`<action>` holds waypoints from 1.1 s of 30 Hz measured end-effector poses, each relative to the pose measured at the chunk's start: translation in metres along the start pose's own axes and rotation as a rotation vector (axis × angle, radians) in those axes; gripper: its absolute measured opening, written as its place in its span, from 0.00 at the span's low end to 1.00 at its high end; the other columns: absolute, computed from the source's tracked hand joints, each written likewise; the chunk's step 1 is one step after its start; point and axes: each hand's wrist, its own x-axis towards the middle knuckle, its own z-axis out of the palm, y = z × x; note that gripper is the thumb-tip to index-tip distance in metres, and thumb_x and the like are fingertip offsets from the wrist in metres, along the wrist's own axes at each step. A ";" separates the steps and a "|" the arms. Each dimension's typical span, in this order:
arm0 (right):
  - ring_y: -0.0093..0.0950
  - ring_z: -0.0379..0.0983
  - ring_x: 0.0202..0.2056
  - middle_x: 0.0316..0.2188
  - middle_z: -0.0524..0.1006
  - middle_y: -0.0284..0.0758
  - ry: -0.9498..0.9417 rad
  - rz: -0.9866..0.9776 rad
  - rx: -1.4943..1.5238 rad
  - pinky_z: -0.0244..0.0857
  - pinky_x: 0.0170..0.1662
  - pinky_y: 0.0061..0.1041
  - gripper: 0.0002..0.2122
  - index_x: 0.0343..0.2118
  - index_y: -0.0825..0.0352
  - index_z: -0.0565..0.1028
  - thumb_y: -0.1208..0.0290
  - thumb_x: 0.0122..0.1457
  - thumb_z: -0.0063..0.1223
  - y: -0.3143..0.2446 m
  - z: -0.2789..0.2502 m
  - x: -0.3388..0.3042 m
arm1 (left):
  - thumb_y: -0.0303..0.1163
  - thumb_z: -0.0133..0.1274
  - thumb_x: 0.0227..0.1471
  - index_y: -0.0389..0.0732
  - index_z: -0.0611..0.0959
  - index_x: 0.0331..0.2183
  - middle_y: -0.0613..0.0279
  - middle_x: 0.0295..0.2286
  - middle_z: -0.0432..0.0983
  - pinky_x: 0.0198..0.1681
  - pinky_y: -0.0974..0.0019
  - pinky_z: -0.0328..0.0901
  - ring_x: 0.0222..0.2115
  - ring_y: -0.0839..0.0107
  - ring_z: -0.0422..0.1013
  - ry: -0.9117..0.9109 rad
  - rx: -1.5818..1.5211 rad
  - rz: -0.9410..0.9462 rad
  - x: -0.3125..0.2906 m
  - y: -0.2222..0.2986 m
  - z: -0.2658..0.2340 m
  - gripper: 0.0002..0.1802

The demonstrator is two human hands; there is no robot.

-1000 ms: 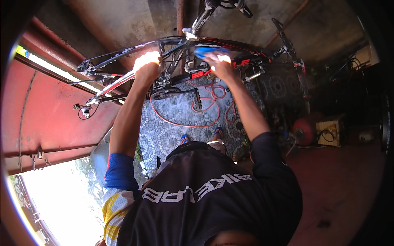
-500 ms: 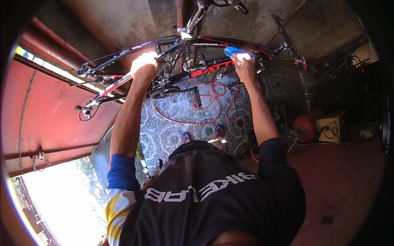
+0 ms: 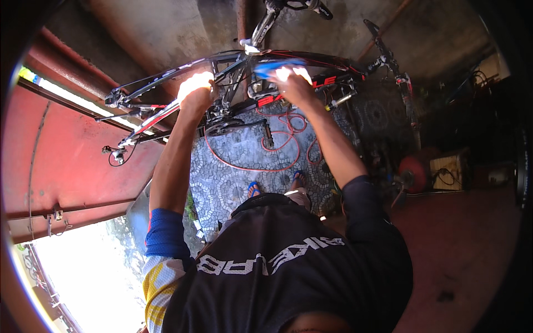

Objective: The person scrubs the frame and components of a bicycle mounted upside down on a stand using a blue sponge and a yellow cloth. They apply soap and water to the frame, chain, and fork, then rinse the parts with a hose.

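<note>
A black bicycle frame (image 3: 268, 101) with red and white markings hangs across the space in front of me. My left hand (image 3: 195, 91) is closed round its rear tubes, left of the seat post; bright sun washes out the fingers. Over the main tubes, my right hand (image 3: 295, 86) holds a flat blue pad (image 3: 272, 67), smeared by motion. Whether the pad is cloth or sponge I cannot tell. Below the frame's middle sits the crank (image 3: 225, 126), with a pedal (image 3: 268, 135) to its right. The frame has no wheels on it.
A red hose (image 3: 250, 168) lies looped on the patterned tile floor (image 3: 222, 183) by my feet. At left stands a red metal gate (image 3: 78, 155). A round red object (image 3: 413, 173) and a wooden box (image 3: 448, 171) are on the right. Handlebars (image 3: 297, 4) hang at the top.
My right hand has swept the blue pad leftward along the frame, from near the front end toward the seat post. My left hand has kept its place on the rear tubes.
</note>
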 end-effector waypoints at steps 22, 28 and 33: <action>0.42 0.77 0.35 0.34 0.81 0.39 0.292 0.019 0.265 0.71 0.41 0.37 0.07 0.38 0.65 0.79 0.74 0.58 0.61 -0.021 0.009 0.018 | 0.44 0.45 0.52 0.41 0.83 0.33 0.47 0.33 0.81 0.39 0.53 0.73 0.35 0.50 0.78 -0.180 -0.032 -0.189 0.010 0.005 -0.008 0.19; 0.27 0.75 0.39 0.39 0.80 0.37 0.503 0.693 0.723 0.69 0.47 0.29 0.17 0.46 0.70 0.76 0.58 0.69 0.50 0.068 0.005 -0.054 | 0.43 0.50 0.51 0.40 0.84 0.33 0.48 0.34 0.82 0.39 0.55 0.74 0.37 0.53 0.80 -0.305 -0.009 -0.190 0.016 0.004 -0.020 0.18; 0.19 0.71 0.34 0.32 0.75 0.28 0.690 0.852 0.751 0.66 0.39 0.23 0.14 0.46 0.64 0.74 0.58 0.68 0.51 -0.031 0.060 0.012 | 0.47 0.54 0.49 0.40 0.84 0.35 0.50 0.33 0.83 0.39 0.55 0.74 0.37 0.52 0.80 -0.194 -0.005 -0.170 0.018 -0.001 0.002 0.20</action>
